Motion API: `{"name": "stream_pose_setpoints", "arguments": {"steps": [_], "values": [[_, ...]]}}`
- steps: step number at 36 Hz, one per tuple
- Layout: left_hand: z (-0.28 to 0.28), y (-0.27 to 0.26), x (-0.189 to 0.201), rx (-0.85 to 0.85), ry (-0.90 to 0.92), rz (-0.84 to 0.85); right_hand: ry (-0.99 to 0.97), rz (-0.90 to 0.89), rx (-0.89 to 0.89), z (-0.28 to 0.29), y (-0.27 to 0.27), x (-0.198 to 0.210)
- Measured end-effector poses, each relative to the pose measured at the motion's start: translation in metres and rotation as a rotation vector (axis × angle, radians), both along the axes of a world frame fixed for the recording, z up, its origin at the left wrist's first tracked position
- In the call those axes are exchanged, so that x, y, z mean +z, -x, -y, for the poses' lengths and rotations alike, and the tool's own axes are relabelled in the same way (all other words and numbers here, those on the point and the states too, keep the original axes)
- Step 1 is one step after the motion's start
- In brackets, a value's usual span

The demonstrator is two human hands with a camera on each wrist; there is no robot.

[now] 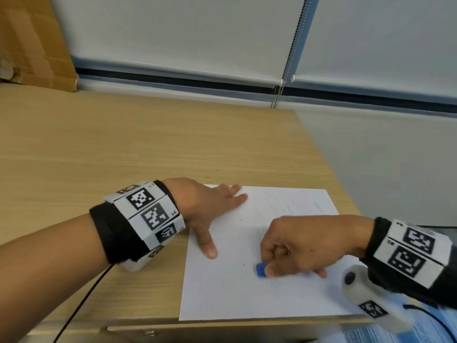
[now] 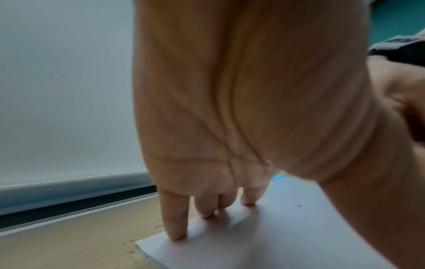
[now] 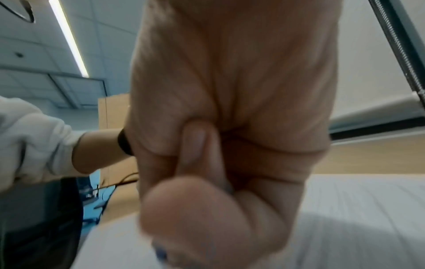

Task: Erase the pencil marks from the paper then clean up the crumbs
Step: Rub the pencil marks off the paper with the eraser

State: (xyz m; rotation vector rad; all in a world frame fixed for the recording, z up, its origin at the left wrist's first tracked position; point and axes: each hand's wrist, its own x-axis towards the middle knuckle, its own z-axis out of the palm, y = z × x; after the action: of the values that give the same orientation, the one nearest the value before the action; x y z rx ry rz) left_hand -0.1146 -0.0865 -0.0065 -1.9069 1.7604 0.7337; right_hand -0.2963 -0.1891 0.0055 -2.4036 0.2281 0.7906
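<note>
A white sheet of paper (image 1: 230, 293) lies near the front right corner of the wooden table (image 1: 123, 144). My left hand (image 1: 210, 206) lies flat on the sheet's far left corner, fingers straight and thumb spread, pressing it down; the left wrist view shows the fingertips (image 2: 176, 234) on the paper (image 2: 264, 245). My right hand (image 1: 296, 246) pinches a blue eraser (image 1: 261, 269) against the sheet's middle, blurred. In the right wrist view the thumb hides nearly all of the eraser (image 3: 161, 252). A few faint dark specks (image 1: 243, 264) lie on the paper.
The table's right edge (image 1: 329, 169) runs close beside the sheet, and the front edge (image 1: 148, 325) lies just below it. A cardboard box (image 1: 32, 40) stands at the far left. Window blinds (image 1: 197, 33) and a bead chain (image 1: 289, 53) are behind. Small crumbs (image 2: 131, 252) lie on the wood.
</note>
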Motion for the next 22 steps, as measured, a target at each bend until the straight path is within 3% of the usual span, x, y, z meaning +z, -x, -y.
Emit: {"name": "stream_pose_setpoints", "arguments": {"steps": [3, 13, 18, 22], "values": [[0.002, 0.002, 0.002, -0.002, -0.017, 0.019, -0.036, -0.071, -0.008, 0.005, -0.004, 0.002], [0.003, 0.007, 0.006, 0.005, -0.028, 0.045, 0.167, 0.277, -0.261, 0.054, -0.05, -0.001], [0.001, 0.006, 0.006, 0.016, -0.012, 0.025, 0.092, 0.038, -0.091, 0.048, -0.045, 0.001], [0.001, 0.004, 0.004, 0.01, -0.007, 0.031, 0.156, 0.095, -0.117, 0.049, -0.055, 0.007]]}}
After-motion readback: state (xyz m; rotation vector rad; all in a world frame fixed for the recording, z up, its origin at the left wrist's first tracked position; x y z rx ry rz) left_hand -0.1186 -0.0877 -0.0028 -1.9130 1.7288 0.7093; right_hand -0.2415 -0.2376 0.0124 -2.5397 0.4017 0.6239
